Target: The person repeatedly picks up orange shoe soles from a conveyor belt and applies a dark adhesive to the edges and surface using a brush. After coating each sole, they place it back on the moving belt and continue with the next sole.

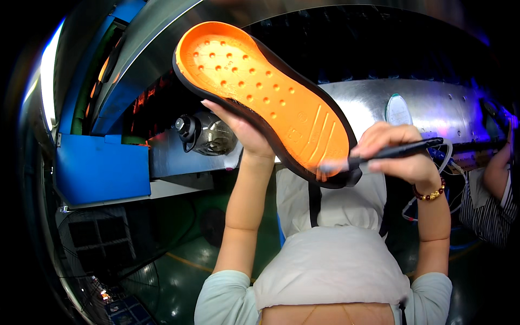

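An orange shoe sole (265,86) with a black rim is held up in front of me, its dimpled heel end at the far left and its toe end near my right hand. My left hand (246,130) grips it from beneath along the left edge, with the fingers mostly hidden under it. My right hand (398,151) is closed round a brush (398,149) with a black handle. The blurred bristles of the brush touch the orange surface at the toe end.
A clear bottle with a black lid (211,134) stands on the metal bench at left. A white oval piece (398,110) lies on the metal worktop (439,100) beyond my right hand. Beside a blue machine box (103,168) is a fan (103,238). Another person's arm (497,170) shows at far right.
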### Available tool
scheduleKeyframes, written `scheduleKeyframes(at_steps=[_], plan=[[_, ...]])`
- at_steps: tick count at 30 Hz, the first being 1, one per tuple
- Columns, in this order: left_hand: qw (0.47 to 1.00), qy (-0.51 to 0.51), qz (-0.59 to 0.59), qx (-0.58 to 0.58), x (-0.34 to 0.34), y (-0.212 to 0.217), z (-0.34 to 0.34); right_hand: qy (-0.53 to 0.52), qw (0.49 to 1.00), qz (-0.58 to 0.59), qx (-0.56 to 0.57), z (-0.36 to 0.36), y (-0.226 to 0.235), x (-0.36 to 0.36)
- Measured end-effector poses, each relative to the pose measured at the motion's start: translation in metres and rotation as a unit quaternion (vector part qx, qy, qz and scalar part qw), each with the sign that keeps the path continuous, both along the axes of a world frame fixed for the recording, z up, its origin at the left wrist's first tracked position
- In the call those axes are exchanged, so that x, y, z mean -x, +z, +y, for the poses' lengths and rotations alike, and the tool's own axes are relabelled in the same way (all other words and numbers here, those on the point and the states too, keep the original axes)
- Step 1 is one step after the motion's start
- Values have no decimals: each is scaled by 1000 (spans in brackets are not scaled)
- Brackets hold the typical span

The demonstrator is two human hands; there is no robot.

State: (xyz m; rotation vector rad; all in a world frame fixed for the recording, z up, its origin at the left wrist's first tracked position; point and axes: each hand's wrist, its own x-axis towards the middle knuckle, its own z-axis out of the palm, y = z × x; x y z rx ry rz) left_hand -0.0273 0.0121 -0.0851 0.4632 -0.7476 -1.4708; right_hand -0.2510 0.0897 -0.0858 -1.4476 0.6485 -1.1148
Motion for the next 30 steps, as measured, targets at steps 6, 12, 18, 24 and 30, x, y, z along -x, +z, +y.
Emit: scheduleKeyframes(at_steps=[6, 12, 18, 24, 30], plan=[[1000, 11, -1, 15, -4, 9, -5, 40, 984, 116, 133, 3, -1, 3], [962, -192, 180, 74, -15, 30, -14, -6, 987, -140, -83, -2, -7, -3], [971, -155, 170, 65, 21, -10, 48, -67, 975, -197, -78, 11, 2, -38], [941, -186, 276, 54, 11, -12, 38, -66, 989, -133, -4, 25, 9, -42], [948, -191, 251, 41, 8, -12, 31, -47, 995, -48, 79, 17, 15, -46]])
